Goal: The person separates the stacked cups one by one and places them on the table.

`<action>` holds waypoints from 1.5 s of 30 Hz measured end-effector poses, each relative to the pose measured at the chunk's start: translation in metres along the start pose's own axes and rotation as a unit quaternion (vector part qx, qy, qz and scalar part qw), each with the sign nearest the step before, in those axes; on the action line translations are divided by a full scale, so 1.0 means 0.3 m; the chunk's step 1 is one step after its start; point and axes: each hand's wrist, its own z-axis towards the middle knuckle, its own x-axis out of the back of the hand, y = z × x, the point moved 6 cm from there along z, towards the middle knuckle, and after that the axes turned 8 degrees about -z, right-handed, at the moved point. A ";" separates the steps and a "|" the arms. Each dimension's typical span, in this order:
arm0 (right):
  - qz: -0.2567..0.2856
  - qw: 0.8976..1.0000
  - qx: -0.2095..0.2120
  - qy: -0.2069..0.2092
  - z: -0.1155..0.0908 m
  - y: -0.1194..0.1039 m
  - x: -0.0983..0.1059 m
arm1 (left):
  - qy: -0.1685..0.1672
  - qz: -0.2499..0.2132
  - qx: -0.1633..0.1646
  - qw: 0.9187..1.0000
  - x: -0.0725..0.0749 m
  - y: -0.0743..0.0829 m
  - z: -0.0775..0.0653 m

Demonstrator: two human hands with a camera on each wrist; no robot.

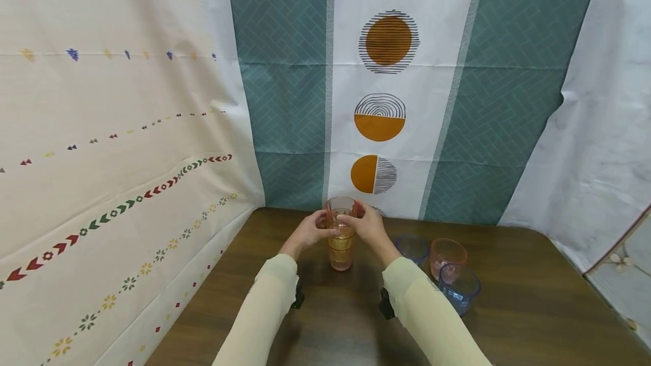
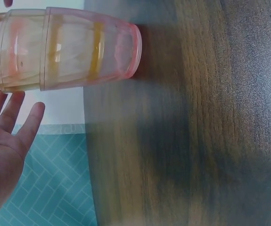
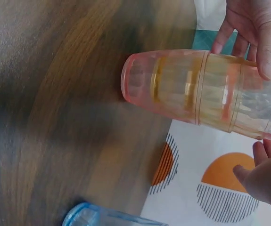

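Note:
A tall stack of nested clear plastic cups [image 1: 341, 250], tinted pink and yellow, stands upright between both hands, its pink base [image 2: 134, 52] right at the tabletop. My left hand [image 1: 309, 231] holds the stack from the left, with its thumb [image 3: 266, 54] across the front and its fingers behind. Higher up on the other side, my right hand [image 1: 370, 226] grips the topmost pink cup [image 1: 342, 203] near its rim. In the right wrist view, that hand's fingertips [image 3: 269, 147] are at the cup's pink edge.
Right of the stack, a blue cup [image 1: 413, 248], a pink cup [image 1: 448, 253] and another blue cup [image 1: 460, 290] stand close together near the right forearm. The brown wooden table [image 1: 529, 304] ends at patterned cloths [image 1: 285, 129] hanging behind and to the left.

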 end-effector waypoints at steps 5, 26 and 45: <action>0.005 1.000 -0.012 -0.018 0.006 -0.001 -0.002 | -0.003 0.001 -0.004 1.000 0.001 0.002 0.001; 0.004 1.000 -0.008 -0.014 0.011 0.021 0.006 | -0.004 0.026 -0.015 1.000 -0.020 -0.001 -0.006; 0.095 0.994 0.025 0.054 -0.054 -0.083 0.114 | 0.002 0.033 -0.024 0.999 -0.013 -0.010 -0.002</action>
